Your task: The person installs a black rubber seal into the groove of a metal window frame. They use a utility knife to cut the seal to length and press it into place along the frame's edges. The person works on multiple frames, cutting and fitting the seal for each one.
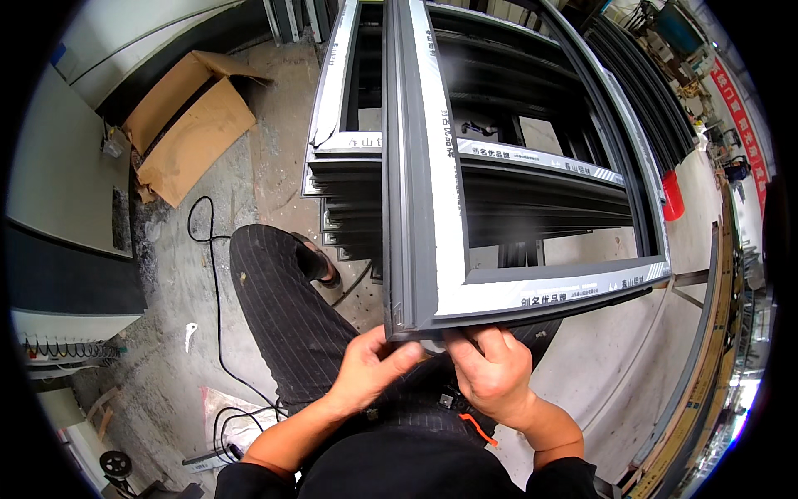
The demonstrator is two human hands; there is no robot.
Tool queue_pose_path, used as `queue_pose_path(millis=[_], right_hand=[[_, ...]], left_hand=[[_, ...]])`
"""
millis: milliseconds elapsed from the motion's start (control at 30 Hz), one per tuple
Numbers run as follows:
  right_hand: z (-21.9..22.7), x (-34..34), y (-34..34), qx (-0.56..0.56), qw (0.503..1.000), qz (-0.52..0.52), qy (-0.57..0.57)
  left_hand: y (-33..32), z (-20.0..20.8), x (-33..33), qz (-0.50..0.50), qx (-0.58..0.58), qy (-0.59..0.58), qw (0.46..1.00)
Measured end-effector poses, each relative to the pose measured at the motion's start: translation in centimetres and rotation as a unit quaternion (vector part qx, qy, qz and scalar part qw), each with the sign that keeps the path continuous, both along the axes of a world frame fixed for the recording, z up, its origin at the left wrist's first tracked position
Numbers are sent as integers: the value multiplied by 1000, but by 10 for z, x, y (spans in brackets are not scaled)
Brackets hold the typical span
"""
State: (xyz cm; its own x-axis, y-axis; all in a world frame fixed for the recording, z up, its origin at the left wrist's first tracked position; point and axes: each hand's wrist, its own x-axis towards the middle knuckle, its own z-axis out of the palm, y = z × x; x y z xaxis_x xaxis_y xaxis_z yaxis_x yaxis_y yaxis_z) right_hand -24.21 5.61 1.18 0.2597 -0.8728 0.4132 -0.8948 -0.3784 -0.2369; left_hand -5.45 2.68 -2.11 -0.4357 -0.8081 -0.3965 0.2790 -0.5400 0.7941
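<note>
A dark grey metal window frame (401, 208), its face covered with printed white protective film, rests on a stack of similar frames (349, 185) and juts toward me. My left hand (370, 372) is closed at the near left corner, fingers up against the frame's side and underside, thumb pointing right. Just right of it, my right hand (496, 374) has its fingers curled tightly beneath the near edge. Between the hands a small grey piece (431, 346) shows under the corner. The right fingertips, and whatever they may grip, are hidden by the frame.
An open cardboard box (197, 129) lies on the floor at the far left. A black cable (218, 299) winds across the floor beside my leg. Long dark profiles (640, 87) lean at the far right, near a red bucket (672, 197). A rack (697, 366) runs along the right.
</note>
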Motion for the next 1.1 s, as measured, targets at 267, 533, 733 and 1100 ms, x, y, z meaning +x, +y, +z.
queue_pose_path(millis=[267, 533, 733, 1100], right_hand=[[-8, 3, 2, -11, 1000, -19, -4], [-9, -10, 4, 75, 985, 46, -151], [-6, -72, 20, 144, 952, -11, -270], [37, -126, 20, -9, 980, -121, -158]], left_hand=[[2, -28, -8, 43, -3, 33, 999], [-57, -33, 40, 222, -41, -3, 974], [-110, -54, 88, 243, -69, 57, 966], [-108, -51, 86, 253, -66, 54, 964]])
